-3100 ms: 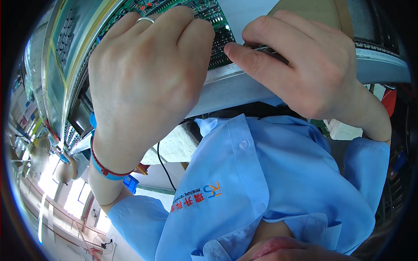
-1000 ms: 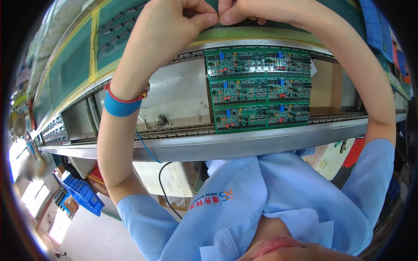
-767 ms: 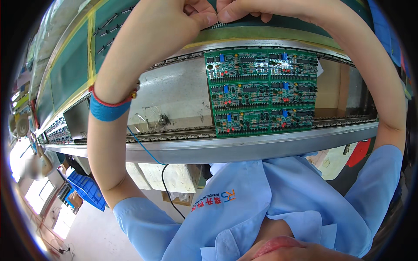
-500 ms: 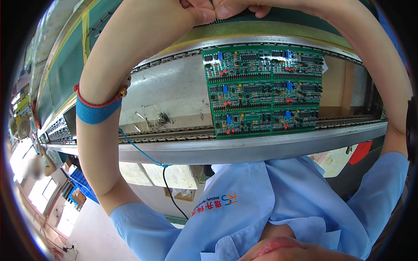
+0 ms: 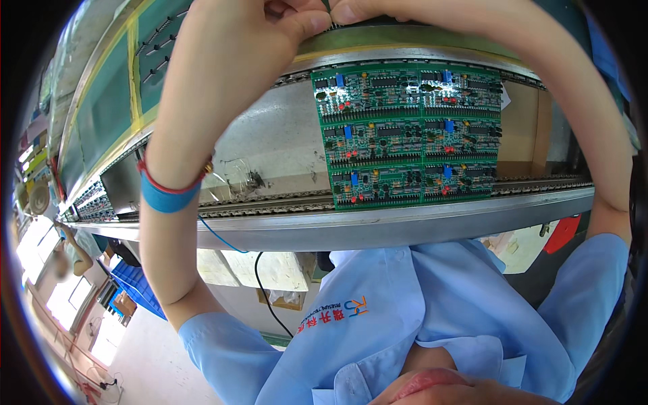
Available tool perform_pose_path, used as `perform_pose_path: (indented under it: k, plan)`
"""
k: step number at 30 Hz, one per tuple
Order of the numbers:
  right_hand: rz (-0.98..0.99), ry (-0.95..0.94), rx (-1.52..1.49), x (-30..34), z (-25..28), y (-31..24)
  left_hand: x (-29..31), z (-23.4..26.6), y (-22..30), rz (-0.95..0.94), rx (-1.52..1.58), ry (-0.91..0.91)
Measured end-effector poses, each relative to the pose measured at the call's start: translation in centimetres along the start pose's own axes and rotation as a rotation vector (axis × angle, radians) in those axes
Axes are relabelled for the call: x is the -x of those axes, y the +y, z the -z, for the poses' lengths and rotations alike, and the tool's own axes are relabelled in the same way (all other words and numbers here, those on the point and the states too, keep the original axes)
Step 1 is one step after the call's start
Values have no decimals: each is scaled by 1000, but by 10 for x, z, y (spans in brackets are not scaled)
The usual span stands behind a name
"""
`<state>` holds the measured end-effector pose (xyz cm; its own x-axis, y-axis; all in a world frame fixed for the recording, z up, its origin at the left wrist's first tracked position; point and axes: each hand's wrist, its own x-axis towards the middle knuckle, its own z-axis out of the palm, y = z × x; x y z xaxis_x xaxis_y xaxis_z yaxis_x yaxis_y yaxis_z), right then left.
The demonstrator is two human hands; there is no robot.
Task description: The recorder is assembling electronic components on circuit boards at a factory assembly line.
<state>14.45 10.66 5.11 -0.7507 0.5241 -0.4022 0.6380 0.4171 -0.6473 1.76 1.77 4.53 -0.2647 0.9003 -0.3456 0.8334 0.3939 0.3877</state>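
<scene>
At the top edge my left hand and my right hand meet fingertip to fingertip. Both are closed, thumbs pinching the ends of a small pin header, of which only a short row of metal pins shows. The upper parts of both hands are cut off by the frame. Nearer to me, between my arms, a panel of green circuit boards bridges the rails of a conveyor. It carries black chips, blue blocks and red parts.
Dark pin strips lie on the green mat at the far left. A metal rail runs along the near side, with a blue cord hanging over it. More circuit boards sit at the conveyor's left end. A blue crate stands lower left.
My left forearm has shifted right and slightly nearer, uncovering more pin strips on the mat. Both hands stay together around the pin header; the circuit board panel looks nearly unmoved.
</scene>
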Motion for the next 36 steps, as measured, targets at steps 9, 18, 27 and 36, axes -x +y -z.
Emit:
perform_pose_path:
  k: [9,18,27,36]
  plan:
    - [1315,951,219,-18,-48,65,12,-50,-45,-734,-158,650]
    - [934,590,371,4,-41,61,9,-60,-56,-882,-489,865]
    - [956,550,393,2,-42,66,2,-59,-59,-936,-559,900]
    - [1003,570,385,12,-37,62,25,-31,-25,-846,-618,567]
